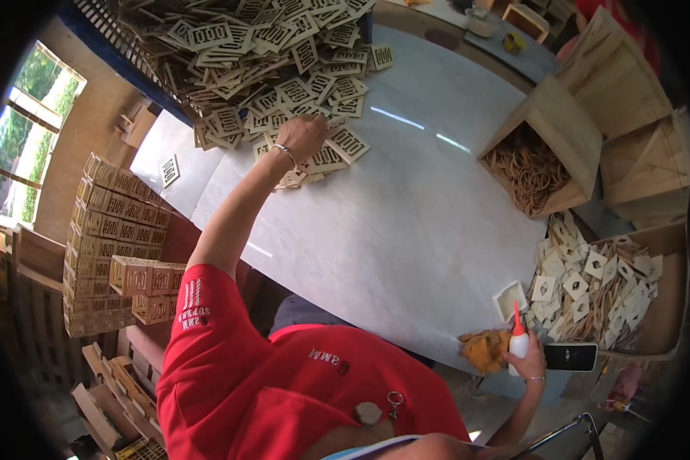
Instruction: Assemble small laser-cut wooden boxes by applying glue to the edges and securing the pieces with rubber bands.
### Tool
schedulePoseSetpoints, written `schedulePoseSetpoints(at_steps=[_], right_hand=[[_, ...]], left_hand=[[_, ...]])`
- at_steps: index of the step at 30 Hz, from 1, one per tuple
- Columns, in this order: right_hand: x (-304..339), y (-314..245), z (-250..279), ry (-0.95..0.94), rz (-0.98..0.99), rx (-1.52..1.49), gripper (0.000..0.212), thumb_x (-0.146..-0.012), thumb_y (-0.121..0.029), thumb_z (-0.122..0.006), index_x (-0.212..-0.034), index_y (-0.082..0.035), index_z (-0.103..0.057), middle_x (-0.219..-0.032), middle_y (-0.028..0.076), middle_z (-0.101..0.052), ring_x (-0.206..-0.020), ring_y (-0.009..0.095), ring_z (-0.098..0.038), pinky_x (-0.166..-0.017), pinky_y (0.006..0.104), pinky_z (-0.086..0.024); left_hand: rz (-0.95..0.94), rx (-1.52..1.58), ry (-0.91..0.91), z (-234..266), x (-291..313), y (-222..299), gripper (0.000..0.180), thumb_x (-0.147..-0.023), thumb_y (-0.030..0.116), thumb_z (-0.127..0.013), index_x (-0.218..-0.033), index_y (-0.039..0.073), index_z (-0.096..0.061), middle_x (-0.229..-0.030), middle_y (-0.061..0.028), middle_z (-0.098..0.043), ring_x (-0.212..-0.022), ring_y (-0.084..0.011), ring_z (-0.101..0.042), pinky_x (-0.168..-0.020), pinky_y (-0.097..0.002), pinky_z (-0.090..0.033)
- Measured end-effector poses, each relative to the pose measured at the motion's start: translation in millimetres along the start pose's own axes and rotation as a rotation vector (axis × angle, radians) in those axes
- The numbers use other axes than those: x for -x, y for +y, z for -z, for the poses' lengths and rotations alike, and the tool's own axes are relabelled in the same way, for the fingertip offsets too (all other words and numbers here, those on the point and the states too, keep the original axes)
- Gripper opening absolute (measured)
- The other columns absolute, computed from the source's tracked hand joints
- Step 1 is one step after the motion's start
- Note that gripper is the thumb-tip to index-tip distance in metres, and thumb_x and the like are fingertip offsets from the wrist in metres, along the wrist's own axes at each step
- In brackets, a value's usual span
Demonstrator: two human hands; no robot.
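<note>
Reaching far forward, my left hand (303,136) is at the near edge of a heap of thin slotted wooden panels (295,92). Its fingers are curled down among the panels, and what they grip is hidden. At the lower right my right hand (527,360) is wrapped round a white squeeze bottle (518,343) with a long red nozzle pointing up. An orange-brown cloth (484,349) lies just left of the bottle. Close by on the right is a dark phone (571,356). A small white open box (509,300) sits beyond the bottle.
Behind the heap stands a blue crate (123,54). A single slotted panel (170,171) lies on the pale table (376,230). Wooden boxes (544,146) at right hold wooden rings (529,165); a carton (659,307) holds small square pieces. Slotted boxes (115,245) are stacked at left.
</note>
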State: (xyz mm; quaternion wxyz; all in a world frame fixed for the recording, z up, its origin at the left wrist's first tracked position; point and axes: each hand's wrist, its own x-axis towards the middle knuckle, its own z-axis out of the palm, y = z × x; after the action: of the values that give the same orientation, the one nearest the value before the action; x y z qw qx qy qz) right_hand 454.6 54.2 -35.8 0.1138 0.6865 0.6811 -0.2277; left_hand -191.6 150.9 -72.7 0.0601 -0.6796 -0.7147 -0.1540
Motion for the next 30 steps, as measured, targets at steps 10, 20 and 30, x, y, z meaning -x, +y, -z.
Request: schedulePoseSetpoints(at_steps=[10, 20, 30], right_hand=[[8.2, 13.5, 8.7, -0.015, -0.001, -0.264, 0.080, -0.057, -0.018, -0.079, -0.127, -0.001, -0.044, -0.112, 0.019, -0.058, -0.097, 0.029, -0.059, -0.085, 0.0374, -0.046], [53.5, -49.3, 78.3, 0.178, 0.274, -0.782, 0.075, -0.067, -0.011, -0.068, -0.134, 0.001, -0.037, -0.117, 0.012, -0.054, -0.098, 0.018, -0.055, -0.087, 0.0301, -0.044], [33.8, -110.0, 75.3, 0.130, 0.423, -0.899, 0.087, -0.064, -0.032, -0.072, -0.135, 0.002, -0.036, -0.114, 0.012, -0.053, -0.100, 0.020, -0.054, -0.086, 0.0298, -0.043]], left_hand=[[0.593, 1.587, -0.059, 49.3, 65.7, 49.1, 0.014, -0.088, 0.010, -0.050, -0.092, -0.003, -0.056, -0.078, -0.0070, -0.061, -0.070, -0.0159, -0.066, -0.061, -0.0237, -0.052], [0.607, 1.747, -0.449, 15.5, 141.9, 100.0, 0.015, -0.091, 0.018, -0.054, -0.087, 0.003, -0.058, -0.075, -0.0053, -0.063, -0.060, -0.0086, -0.057, -0.051, -0.0199, -0.041], [0.589, 1.623, -0.631, 16.0, 182.0, 122.0, 0.015, -0.088, 0.015, -0.059, -0.087, 0.000, -0.058, -0.079, -0.0047, -0.061, -0.068, -0.0108, -0.058, -0.058, -0.0244, -0.050]])
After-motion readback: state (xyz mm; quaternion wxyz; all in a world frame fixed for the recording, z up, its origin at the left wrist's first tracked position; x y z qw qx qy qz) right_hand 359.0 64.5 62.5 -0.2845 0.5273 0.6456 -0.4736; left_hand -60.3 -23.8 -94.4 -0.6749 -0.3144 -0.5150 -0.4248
